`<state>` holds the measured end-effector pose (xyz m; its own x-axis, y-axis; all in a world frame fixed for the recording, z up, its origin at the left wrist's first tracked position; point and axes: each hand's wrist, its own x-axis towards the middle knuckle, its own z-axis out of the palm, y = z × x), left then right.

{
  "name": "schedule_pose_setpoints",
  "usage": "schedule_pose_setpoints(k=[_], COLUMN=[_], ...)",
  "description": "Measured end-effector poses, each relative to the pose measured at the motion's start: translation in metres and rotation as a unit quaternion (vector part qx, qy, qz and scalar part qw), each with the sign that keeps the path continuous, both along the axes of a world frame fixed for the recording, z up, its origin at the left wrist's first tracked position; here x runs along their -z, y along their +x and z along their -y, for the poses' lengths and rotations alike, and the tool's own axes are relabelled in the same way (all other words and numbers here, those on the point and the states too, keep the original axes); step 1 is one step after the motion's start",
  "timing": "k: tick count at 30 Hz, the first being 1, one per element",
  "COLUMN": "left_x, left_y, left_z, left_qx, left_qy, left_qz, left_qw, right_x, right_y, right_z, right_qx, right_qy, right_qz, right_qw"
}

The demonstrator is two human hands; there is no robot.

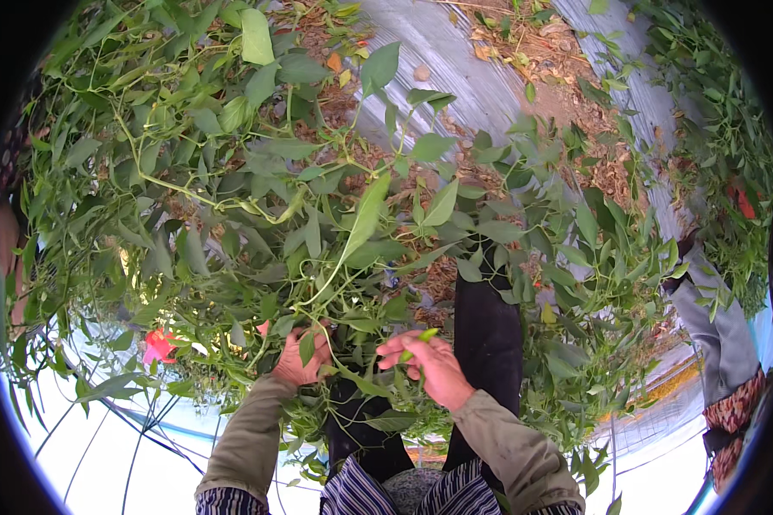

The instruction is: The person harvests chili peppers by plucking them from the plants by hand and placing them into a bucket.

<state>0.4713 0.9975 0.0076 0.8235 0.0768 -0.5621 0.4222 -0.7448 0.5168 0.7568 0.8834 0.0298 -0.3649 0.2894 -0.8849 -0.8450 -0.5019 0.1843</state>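
A: What is being gripped by the right hand (442, 373)?

B: A slim, bright yellow-green pod (429, 334) is being pinched between its thumb and curled fingers, one end being left exposed at the top.

A: Where is the pod being held?

B: Among the broad-leaved green plants (369, 215), just left of the black-trousered right leg (488, 343).

A: And the left hand (296, 365)?

B: It is being held farther left, well into the same plants. Its fingers are being partly screened by a pointed green leaf (307, 347); whether anything is being gripped there cannot be told.

A: Surroundings?

B: The ground beyond is being covered by strips of silvery-grey plastic sheeting (455, 77), dry brown leaf litter (545, 60) being exposed between them. A pinkish-red object (158, 346) of unclear kind is being partly ringed by foliage, well left of the left hand. At far right, another person's grey-trousered leg (717, 322) is being partly hidden by leaves.
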Motion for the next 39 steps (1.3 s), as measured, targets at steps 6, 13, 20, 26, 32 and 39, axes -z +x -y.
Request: schedule_pose_setpoints(k=[6,13,20,26,32,39], left_x=[-0.008,-0.046,-0.027,0.002,0.017,0.018], left_y=[0.018,0.083,0.085,0.083,0.086,0.073], left_z=[0.008,0.024,0.075,0.136,0.185,0.225], left_qx=[-0.034,-0.115,-0.065,-0.122,-0.157,-0.246], left_qy=[-0.055,-0.166,-0.133,-0.084,-0.02,-0.164], left_qz=[-0.05,-0.075,-0.149,-0.085,-0.072,-0.082], left_qw=[0.997,0.977,0.978,0.985,0.985,0.952], right_x=[-0.009,-0.054,-0.076,-0.026,0.141,0.174], right_y=[0.015,-0.036,0.03,0.145,0.086,-0.102], right_z=[0.013,0.021,-0.066,-0.2,-0.341,-0.296], right_qx=[0.019,-0.076,-0.048,-0.01,-0.353,-0.399], right_qy=[-0.018,0.019,0.082,0.174,0.103,0.237], right_qz=[0.032,0.102,0.232,0.642,0.48,0.145], right_qw=[0.999,0.992,0.968,0.747,0.796,0.874])
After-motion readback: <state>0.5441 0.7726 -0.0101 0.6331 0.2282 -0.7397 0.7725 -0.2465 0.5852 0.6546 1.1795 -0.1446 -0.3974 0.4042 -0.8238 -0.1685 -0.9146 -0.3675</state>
